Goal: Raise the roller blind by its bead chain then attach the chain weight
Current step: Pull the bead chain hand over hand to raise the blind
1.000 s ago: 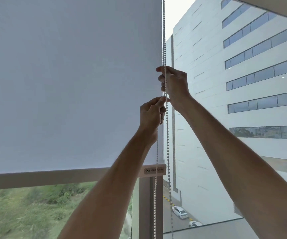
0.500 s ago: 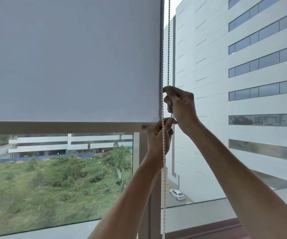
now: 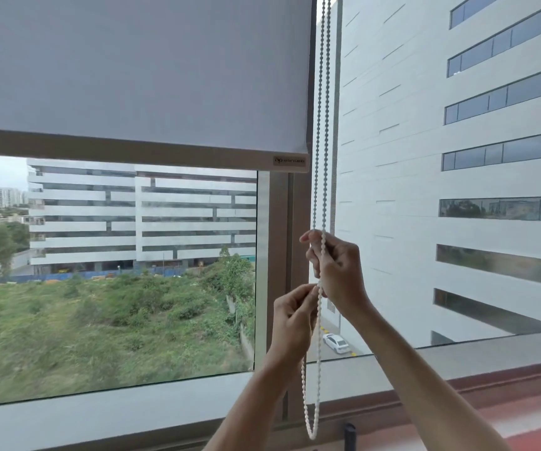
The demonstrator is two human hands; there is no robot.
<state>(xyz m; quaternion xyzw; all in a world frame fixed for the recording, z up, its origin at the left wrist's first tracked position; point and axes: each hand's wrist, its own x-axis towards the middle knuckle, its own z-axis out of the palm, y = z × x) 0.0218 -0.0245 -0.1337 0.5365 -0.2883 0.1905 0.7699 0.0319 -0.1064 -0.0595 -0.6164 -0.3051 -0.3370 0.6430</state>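
Chain work sits at the 4 o'clock part of the view. The bead chain (image 3: 322, 125) hangs as two strands down the right edge of the roller blind (image 3: 139, 70), running from 12 o'clock toward 5 o'clock, where its white loop ends just above the window sill (image 3: 457, 366). The right hand (image 3: 335, 266) is curled around the strands, thumb and forefinger pinching them at its top. Directly below it, at 6 o'clock from it and almost touching, the left hand (image 3: 291, 317) pinches one strand between thumb and fingertips. The blind's bottom bar (image 3: 132, 151) crosses the pane toward 9 o'clock, with a small label (image 3: 289, 160) at its right end. Below the bar, the glass shows a grassy plot and pale buildings. A white car (image 3: 336, 342) shows far below, at 3 o'clock from the left hand. A dark upright piece (image 3: 349, 432) stands at the bottom edge just right of the loop; what it is cannot be told.
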